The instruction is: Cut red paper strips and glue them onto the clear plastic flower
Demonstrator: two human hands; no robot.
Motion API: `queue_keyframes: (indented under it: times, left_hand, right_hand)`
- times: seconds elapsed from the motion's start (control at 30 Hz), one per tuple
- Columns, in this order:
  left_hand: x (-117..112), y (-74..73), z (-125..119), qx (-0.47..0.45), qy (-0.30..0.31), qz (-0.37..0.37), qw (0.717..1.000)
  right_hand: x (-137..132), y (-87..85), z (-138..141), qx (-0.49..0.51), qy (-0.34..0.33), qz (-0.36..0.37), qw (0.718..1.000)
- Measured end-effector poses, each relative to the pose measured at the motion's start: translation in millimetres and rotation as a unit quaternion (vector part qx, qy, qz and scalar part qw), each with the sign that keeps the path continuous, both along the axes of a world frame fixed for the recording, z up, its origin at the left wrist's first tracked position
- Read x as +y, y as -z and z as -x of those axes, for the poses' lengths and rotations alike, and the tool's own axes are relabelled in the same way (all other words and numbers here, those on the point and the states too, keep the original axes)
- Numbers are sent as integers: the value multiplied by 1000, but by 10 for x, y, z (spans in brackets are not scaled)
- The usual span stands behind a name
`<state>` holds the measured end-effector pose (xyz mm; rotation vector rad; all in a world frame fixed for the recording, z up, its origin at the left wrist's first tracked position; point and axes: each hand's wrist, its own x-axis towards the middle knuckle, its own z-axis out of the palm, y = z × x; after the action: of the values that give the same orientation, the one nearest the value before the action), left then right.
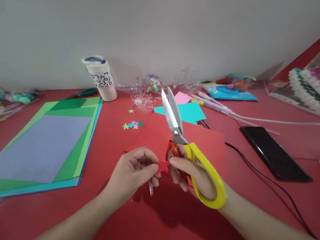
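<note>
My right hand (187,171) is closed round a pair of scissors (174,118) with yellow and red handles. Their blades point up and away, slightly apart at the tips. Between my two hands is a small piece of red paper (162,167), pinched by the thumb and fingertips of my left hand (140,168); my right thumb meets its other edge. Its exact outline blends into the red table. Below the left fingers a thin, shiny stick-like end (151,190) shows, mostly hidden. Behind the hands lies a larger red sheet (204,138).
Coloured paper sheets (38,144) are stacked at left, near a white tumbler (102,79). Small paper stars (133,125) lie mid-table. Turquoise paper (189,112), a glue gun (214,104) and a blue packet (231,92) are behind. A black phone (274,152) and cable (260,174) lie at right.
</note>
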<state>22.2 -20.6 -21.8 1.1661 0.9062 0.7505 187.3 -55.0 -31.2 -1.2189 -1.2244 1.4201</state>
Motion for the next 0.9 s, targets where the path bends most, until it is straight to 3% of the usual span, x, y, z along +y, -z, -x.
queue_keyframes:
  times: [0.4,0.63,0.77,0.9]
  left_hand:
    - [25,76,24,-69,49,72,994]
    - [20,52,18,-72,34,76,994]
    - [20,42,18,-24,1,-11,1000]
    - [8,40,44,47,-18,-190,980]
  right_hand:
    - [-40,-22,31,-1,5,29,1000]
    - [-17,-32,15,3,18,11,1000]
    - [-22,-24,16,-20,11,3,1000]
    - [-20,-16,19,-23,-9,14,1000]
